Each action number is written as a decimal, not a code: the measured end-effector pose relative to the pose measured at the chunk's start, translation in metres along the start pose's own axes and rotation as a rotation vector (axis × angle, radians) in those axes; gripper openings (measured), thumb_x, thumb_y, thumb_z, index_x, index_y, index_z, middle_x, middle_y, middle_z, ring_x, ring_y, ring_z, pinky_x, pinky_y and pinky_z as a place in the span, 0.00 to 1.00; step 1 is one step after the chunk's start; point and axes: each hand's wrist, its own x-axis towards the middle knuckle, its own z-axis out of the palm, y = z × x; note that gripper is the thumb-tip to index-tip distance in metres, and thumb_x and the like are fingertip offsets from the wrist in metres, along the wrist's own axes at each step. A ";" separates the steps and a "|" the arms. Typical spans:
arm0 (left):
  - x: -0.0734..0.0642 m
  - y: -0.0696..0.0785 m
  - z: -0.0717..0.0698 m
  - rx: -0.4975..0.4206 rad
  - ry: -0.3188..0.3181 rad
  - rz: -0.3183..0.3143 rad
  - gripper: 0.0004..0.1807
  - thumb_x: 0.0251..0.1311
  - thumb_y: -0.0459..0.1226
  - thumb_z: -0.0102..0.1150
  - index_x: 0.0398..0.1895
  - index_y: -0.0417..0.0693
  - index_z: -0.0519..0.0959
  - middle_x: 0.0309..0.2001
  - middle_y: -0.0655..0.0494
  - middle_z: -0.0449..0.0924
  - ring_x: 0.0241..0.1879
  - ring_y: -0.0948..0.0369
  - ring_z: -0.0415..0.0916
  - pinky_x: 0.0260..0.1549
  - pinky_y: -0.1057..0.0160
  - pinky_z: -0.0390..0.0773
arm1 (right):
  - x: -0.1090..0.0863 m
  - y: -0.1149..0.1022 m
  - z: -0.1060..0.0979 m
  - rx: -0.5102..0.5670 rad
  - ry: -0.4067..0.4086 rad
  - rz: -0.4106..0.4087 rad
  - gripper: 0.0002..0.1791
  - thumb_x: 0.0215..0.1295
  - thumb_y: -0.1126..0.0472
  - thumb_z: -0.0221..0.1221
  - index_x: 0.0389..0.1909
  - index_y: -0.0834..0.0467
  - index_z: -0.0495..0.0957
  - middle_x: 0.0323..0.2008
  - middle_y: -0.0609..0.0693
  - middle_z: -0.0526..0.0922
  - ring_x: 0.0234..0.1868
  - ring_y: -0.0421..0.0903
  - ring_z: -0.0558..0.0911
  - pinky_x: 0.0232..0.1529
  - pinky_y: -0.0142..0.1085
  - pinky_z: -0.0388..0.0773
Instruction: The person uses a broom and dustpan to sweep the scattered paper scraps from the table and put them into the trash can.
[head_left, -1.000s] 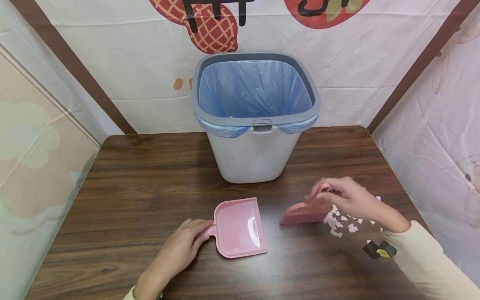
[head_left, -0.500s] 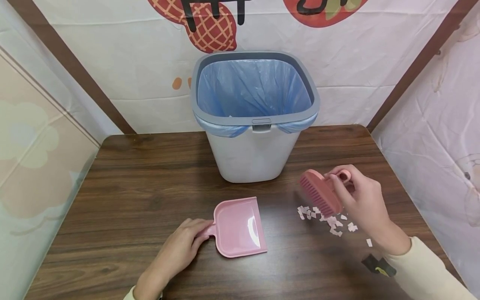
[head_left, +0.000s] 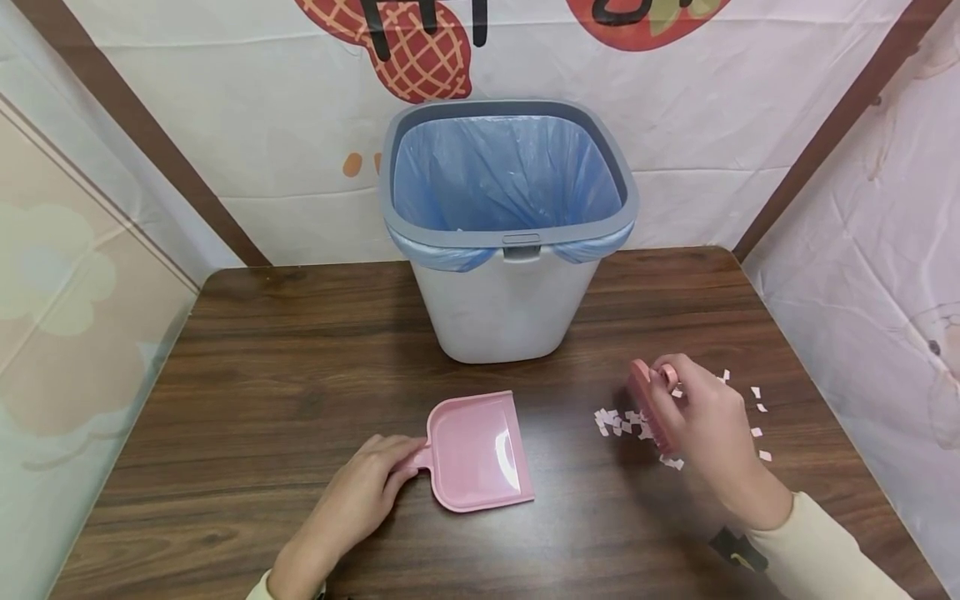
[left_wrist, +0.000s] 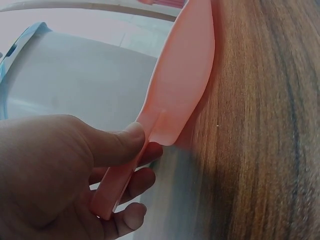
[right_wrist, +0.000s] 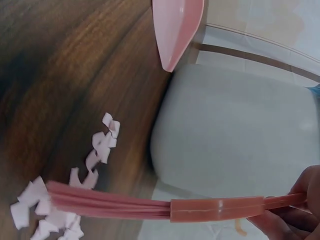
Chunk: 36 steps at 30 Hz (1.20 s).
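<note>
My left hand [head_left: 363, 492] grips the short handle of a pink dustpan [head_left: 476, 450], which lies on the table with its flat lip facing right. In the left wrist view, thumb and fingers wrap round that handle [left_wrist: 122, 180]. Right of the dustpan, my right hand [head_left: 705, 425] holds a small pink brush [head_left: 645, 396] by its looped handle. The bristles [right_wrist: 110, 202] point down among torn white paper bits [right_wrist: 102, 145], seen close in the right wrist view. Part of the paper is hidden behind the brush and hand in the head view.
Behind the dustpan stands a grey bin [head_left: 498, 312] lined with a blue bag [head_left: 510, 175]. More paper scraps [head_left: 757, 408] lie scattered to the right of my right hand. The wooden table [head_left: 262, 375] meets printed cloth walls at the back and sides.
My right hand lifted the brush off the table, moved it rightward over the paper, then lowered it among the bits. Some paper now lies further left than before. The left hand and dustpan stayed put.
</note>
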 end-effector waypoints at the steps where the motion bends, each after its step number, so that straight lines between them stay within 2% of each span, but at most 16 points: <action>1: 0.000 0.000 0.000 0.000 -0.002 -0.003 0.18 0.59 0.29 0.70 0.54 0.45 0.85 0.50 0.59 0.86 0.48 0.61 0.79 0.50 0.54 0.80 | -0.001 0.000 0.001 0.007 -0.006 0.001 0.06 0.61 0.73 0.61 0.32 0.58 0.78 0.24 0.50 0.80 0.23 0.42 0.77 0.22 0.42 0.77; 8: 0.001 0.000 0.000 0.000 -0.012 -0.011 0.19 0.59 0.30 0.70 0.55 0.46 0.85 0.50 0.59 0.86 0.48 0.61 0.79 0.50 0.53 0.80 | -0.005 -0.003 0.011 0.067 -0.032 -0.014 0.14 0.59 0.69 0.69 0.27 0.53 0.73 0.23 0.43 0.77 0.20 0.36 0.75 0.24 0.36 0.75; 15: 0.001 -0.001 0.001 -0.001 -0.011 -0.004 0.19 0.60 0.30 0.70 0.55 0.46 0.85 0.50 0.59 0.86 0.49 0.61 0.79 0.50 0.53 0.80 | -0.005 -0.010 0.019 0.114 -0.027 -0.033 0.09 0.59 0.72 0.64 0.30 0.55 0.78 0.25 0.44 0.79 0.25 0.38 0.77 0.26 0.34 0.77; 19: 0.001 -0.001 0.001 -0.006 -0.016 -0.004 0.19 0.60 0.30 0.70 0.55 0.46 0.85 0.50 0.59 0.86 0.49 0.61 0.79 0.50 0.53 0.80 | -0.003 -0.014 0.022 0.179 -0.038 -0.057 0.10 0.57 0.74 0.65 0.32 0.56 0.80 0.25 0.44 0.80 0.26 0.37 0.78 0.26 0.32 0.78; 23: 0.002 -0.001 0.000 -0.011 -0.016 -0.007 0.18 0.60 0.30 0.70 0.55 0.46 0.85 0.50 0.59 0.86 0.49 0.61 0.79 0.51 0.53 0.80 | 0.004 -0.015 0.020 0.284 0.006 -0.056 0.11 0.55 0.77 0.67 0.33 0.59 0.82 0.27 0.45 0.83 0.27 0.35 0.78 0.26 0.26 0.79; 26: 0.002 0.000 0.000 -0.011 -0.014 -0.007 0.18 0.60 0.30 0.70 0.55 0.46 0.85 0.50 0.59 0.86 0.49 0.61 0.79 0.51 0.53 0.80 | 0.011 -0.012 0.017 0.325 0.046 -0.053 0.11 0.55 0.78 0.68 0.34 0.60 0.83 0.28 0.46 0.84 0.28 0.33 0.77 0.26 0.22 0.77; 32: 0.002 0.000 0.000 -0.010 -0.022 -0.029 0.18 0.61 0.30 0.70 0.55 0.47 0.85 0.50 0.60 0.86 0.50 0.61 0.79 0.51 0.53 0.80 | 0.020 0.001 0.015 0.268 0.034 -0.044 0.10 0.56 0.78 0.67 0.34 0.61 0.83 0.28 0.47 0.82 0.29 0.34 0.77 0.29 0.19 0.76; 36: 0.001 0.000 0.000 -0.010 -0.022 -0.031 0.18 0.61 0.31 0.69 0.55 0.47 0.85 0.51 0.60 0.86 0.50 0.61 0.79 0.51 0.53 0.80 | 0.016 0.005 0.020 0.193 0.010 -0.049 0.10 0.56 0.76 0.66 0.33 0.59 0.82 0.27 0.47 0.81 0.27 0.38 0.76 0.28 0.22 0.74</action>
